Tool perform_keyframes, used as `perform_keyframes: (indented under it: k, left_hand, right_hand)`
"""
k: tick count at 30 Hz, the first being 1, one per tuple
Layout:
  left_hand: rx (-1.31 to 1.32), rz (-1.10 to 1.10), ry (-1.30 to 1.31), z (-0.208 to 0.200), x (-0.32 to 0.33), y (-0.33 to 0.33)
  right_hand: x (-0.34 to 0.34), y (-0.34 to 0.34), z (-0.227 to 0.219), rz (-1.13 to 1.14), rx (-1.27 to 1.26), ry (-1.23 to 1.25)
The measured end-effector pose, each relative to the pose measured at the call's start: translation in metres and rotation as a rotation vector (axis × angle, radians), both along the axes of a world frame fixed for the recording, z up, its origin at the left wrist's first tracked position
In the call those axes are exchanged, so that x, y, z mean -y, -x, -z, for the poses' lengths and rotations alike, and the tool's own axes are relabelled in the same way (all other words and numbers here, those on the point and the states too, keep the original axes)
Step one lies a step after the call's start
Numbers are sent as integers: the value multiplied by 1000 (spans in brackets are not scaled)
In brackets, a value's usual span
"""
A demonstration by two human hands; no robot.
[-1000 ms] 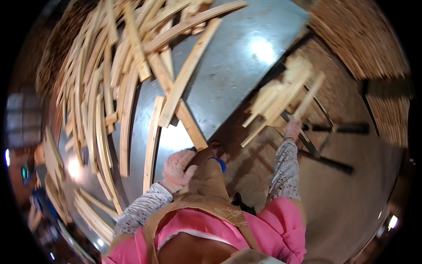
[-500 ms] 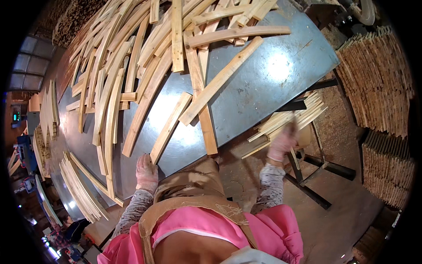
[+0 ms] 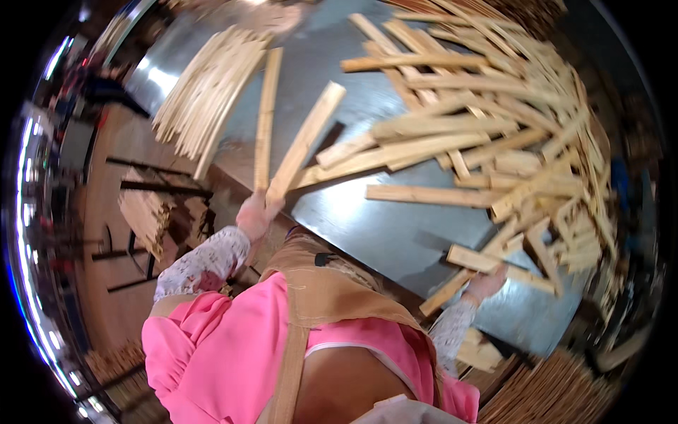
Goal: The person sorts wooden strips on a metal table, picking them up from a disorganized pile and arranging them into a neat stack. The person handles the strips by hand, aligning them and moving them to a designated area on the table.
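Observation:
At the table's near edge, my left hand (image 3: 258,215) closes round the lower ends of two pale wooden slats. The wider slat (image 3: 308,138) leans up to the right, and the narrower slat (image 3: 265,116) points away from me. On the right, my right hand (image 3: 487,284) grips a short wooden slat (image 3: 470,258) lying across another slat (image 3: 448,291); its fingertips are blurred and partly hidden. A neat row of slats (image 3: 212,88) lies beyond my left hand. Between and beyond my hands spreads a loose heap of slats (image 3: 452,131).
The metal table (image 3: 339,219) carries the heap, its near edge running in front of my body. Below it on the left, a dark metal stand (image 3: 166,187) is beside stacked wood (image 3: 145,212). More stacked wood (image 3: 551,389) stands at the lower right.
My view has swung left, bringing the neat row closer. My left hand now holds two slats. My right hand has come from beside the low slat stack to a slat on the table.

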State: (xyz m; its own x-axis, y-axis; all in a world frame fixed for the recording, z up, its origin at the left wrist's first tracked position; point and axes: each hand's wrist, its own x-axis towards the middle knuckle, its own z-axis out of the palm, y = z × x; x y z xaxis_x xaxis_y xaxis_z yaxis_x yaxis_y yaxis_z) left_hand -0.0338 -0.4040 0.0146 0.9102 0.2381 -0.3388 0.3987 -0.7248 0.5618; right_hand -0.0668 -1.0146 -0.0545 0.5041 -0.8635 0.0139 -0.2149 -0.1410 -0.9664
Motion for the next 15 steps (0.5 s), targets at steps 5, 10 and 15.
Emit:
perform_keyframes:
  k: [5,10,15]
  left_hand:
    - [20,-139,-57,10,-77,-117]
    - [72,-85,-223,60,-84,-185]
    - [-12,89,-125,38,-66,-214]
  right_hand:
    - [-149,-51,-53,30,56,-258]
    - [-310,-140,-84,-372,-7,-86]
    - [-438,-201,-89,-769,-238,333]
